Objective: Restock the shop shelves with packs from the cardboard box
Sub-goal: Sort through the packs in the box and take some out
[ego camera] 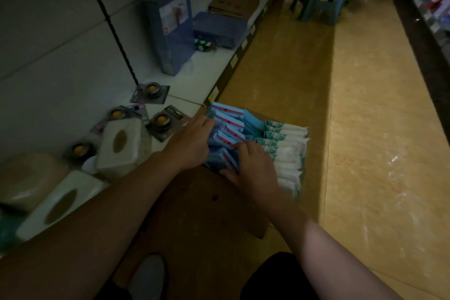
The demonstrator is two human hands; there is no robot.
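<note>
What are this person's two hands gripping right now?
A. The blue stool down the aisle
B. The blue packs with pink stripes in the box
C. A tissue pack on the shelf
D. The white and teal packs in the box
B: the left hand and the right hand both close round the blue packs with pink stripes in the cardboard box, while the white and teal packs beside them go untouched.

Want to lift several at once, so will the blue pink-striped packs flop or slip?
The blue packs look film-wrapped and puffy, so probably soft and light. The shiny wrap may slip from a loose grip.
</note>
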